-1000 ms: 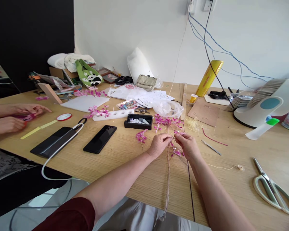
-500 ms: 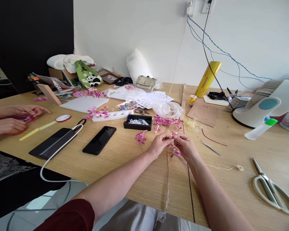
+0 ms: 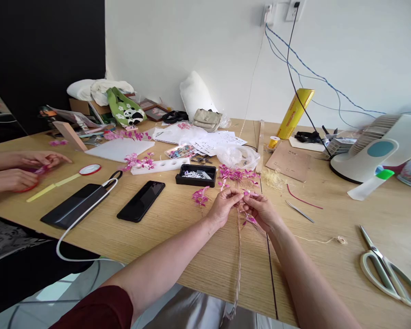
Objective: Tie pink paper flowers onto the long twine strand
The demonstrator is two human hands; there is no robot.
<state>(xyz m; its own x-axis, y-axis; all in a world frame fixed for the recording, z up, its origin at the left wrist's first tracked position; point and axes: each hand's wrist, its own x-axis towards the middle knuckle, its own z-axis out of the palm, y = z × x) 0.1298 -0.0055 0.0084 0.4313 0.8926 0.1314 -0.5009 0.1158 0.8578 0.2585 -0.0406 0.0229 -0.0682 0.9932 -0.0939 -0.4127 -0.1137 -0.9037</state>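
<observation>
My left hand [image 3: 225,204] and my right hand [image 3: 260,209] meet fingertip to fingertip over the table, both closed in a pinch. Between them is a small pink flower [image 3: 247,193] with a pale centre. Just below my fingers, another pink blossom [image 3: 250,220] shows on thin stems. A twisted, straw-coloured stem [image 3: 239,260] runs from under my hands down past the table's front edge. Beyond my hands lies a cluster of pink flowers [image 3: 236,173], and left of my left hand a smaller pink sprig [image 3: 200,196]. My fingers partly hide what they grip.
A black tray [image 3: 196,182] with small white pieces and a black phone [image 3: 141,201] lie to the left. Scissors [image 3: 380,265], tweezers [image 3: 299,211] and a white fan [image 3: 373,146] are on the right. At far left a co-worker's hands [image 3: 37,169] hold something red.
My fingertips have shifted slightly around the pink flower, and its pale centre shows more upright between them. The co-worker's hands moved a little. The rest looks the same.
</observation>
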